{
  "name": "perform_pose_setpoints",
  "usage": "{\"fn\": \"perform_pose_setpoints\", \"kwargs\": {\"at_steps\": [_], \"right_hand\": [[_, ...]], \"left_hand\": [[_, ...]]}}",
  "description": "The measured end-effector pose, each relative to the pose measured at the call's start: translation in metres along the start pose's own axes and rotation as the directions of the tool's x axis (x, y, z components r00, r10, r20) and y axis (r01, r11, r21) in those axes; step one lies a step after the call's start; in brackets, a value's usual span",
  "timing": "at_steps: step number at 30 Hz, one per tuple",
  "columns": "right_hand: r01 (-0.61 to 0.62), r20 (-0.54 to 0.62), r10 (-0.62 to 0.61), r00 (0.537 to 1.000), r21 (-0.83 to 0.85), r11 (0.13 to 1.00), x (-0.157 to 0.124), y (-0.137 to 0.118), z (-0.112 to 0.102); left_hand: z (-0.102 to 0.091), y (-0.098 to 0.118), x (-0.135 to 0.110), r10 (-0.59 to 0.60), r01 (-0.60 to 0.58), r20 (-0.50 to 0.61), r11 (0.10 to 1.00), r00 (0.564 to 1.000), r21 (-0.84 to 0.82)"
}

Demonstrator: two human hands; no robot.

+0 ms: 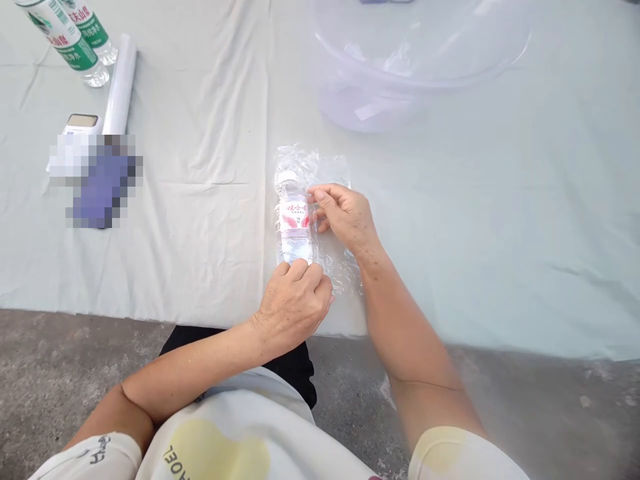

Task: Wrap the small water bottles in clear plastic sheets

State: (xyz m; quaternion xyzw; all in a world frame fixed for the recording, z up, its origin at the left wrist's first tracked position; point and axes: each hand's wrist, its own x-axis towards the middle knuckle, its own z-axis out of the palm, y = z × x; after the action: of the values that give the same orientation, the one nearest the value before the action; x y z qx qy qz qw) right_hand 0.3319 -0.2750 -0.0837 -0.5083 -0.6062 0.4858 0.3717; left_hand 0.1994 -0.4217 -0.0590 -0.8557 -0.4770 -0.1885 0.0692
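Observation:
A small clear water bottle (294, 220) with a red and white label lies on a sheet of clear plastic wrap (334, 173), cap pointing away from me. My left hand (295, 303) is curled at the bottle's base, fingertips pinching the near edge of the wrap against it. My right hand (345, 215) rests on the wrap to the bottle's right, thumb and forefinger pinched at the label side. Both hands are closed on the wrap around the bottle.
A large clear plastic basin (415, 60) stands at the back. Two green-labelled bottles (70, 40) and a white roll (120, 83) lie at the far left, beside a blurred-out patch. A pale cloth (500, 233) covers the ground; bare concrete (60, 373) lies near me.

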Motion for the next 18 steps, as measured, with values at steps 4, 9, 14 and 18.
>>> {"fn": "perform_pose_setpoints", "kwargs": {"at_steps": [4,9,14,18], "right_hand": [[0.116,-0.296,-0.119,0.948,-0.028,0.993,0.001,0.001,-0.016],[0.285,-0.099,-0.279,0.955,0.054,0.957,-0.008,-0.006,-0.014],[0.174,0.187,-0.158,0.970,-0.071,0.982,-0.015,-0.013,0.001],[0.156,0.196,-0.110,0.974,-0.242,0.958,-0.018,-0.018,0.001]], "left_hand": [[0.000,0.000,0.006,0.030,-0.031,0.073,0.999,0.997,0.017],[0.003,0.003,0.022,0.077,-0.075,0.128,0.997,0.989,-0.023],[0.008,0.005,0.029,0.187,-0.178,0.150,0.981,0.971,-0.072],[0.013,0.002,0.036,0.318,-0.296,0.175,0.945,0.932,-0.140]]}}
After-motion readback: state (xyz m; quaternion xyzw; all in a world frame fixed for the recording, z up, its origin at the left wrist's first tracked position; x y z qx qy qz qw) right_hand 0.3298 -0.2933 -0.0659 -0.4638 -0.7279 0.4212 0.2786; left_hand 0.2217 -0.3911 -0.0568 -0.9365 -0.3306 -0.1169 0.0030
